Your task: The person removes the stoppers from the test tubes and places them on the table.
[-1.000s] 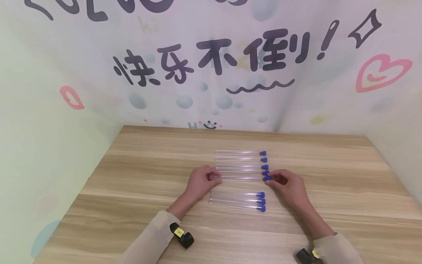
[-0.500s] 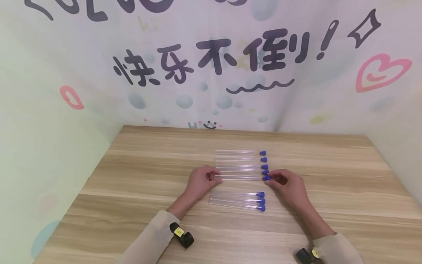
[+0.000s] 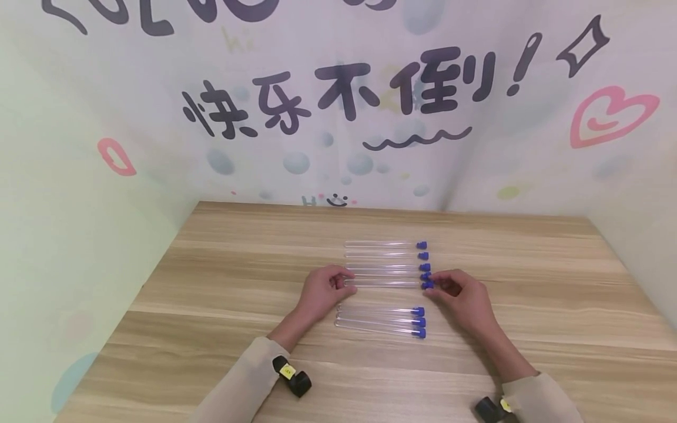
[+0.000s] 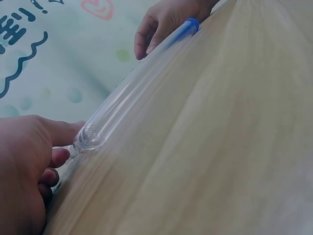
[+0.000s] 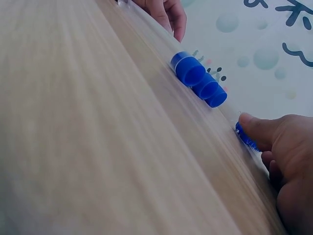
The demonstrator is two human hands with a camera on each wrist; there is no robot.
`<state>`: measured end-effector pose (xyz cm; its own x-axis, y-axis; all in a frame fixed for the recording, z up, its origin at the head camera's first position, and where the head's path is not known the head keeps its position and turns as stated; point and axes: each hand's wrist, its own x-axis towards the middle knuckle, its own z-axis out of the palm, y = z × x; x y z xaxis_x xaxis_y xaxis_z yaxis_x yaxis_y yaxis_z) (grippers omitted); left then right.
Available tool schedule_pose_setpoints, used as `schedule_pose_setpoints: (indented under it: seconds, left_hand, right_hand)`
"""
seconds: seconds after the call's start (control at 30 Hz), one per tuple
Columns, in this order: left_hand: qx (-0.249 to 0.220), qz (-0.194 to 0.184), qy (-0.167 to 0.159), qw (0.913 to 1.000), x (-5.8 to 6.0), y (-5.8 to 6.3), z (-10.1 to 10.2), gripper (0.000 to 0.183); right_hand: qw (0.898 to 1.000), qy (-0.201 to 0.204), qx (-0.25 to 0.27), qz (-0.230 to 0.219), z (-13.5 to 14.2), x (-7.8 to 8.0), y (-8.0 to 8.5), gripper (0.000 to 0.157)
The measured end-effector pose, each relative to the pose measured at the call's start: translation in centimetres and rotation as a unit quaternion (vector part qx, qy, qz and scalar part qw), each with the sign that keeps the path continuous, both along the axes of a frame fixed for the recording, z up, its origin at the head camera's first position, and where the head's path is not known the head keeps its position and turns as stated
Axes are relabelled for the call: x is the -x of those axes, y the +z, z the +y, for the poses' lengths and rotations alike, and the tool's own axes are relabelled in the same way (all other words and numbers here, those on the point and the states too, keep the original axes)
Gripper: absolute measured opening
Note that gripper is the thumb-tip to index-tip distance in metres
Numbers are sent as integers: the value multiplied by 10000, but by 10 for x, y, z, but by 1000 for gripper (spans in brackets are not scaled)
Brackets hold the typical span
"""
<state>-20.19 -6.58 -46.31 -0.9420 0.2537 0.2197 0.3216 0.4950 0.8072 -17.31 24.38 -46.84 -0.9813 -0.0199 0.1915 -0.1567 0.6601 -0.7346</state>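
In the head view, my left hand pinches the rounded end of a clear test tube lying crosswise on the table. At its other end, my right hand holds the blue cap between thumb and fingers. Just behind it lie several more clear test tubes, side by side, blue caps to the right. Nearer the person is a group of three capped tubes, slightly fanned. My right thumb covers part of the held cap in the right wrist view.
The wood-grain table ends at a printed cloth wall with dark lettering at the back. A pale wall rises on the left. Each sleeve cuff carries a small black camera.
The held tube has shifted very slightly toward the back of the table. Both hands keep nearly the same place, and the other tubes lie still.
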Motion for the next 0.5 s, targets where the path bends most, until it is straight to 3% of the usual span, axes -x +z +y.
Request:
schedule_pose_setpoints:
  seconds: [0.5]
  left_hand:
    - [-904, -489, 205, 9945, -5, -4, -8, 13]
  right_hand:
    - [9974, -380, 615, -42, -3, -10, 5, 30]
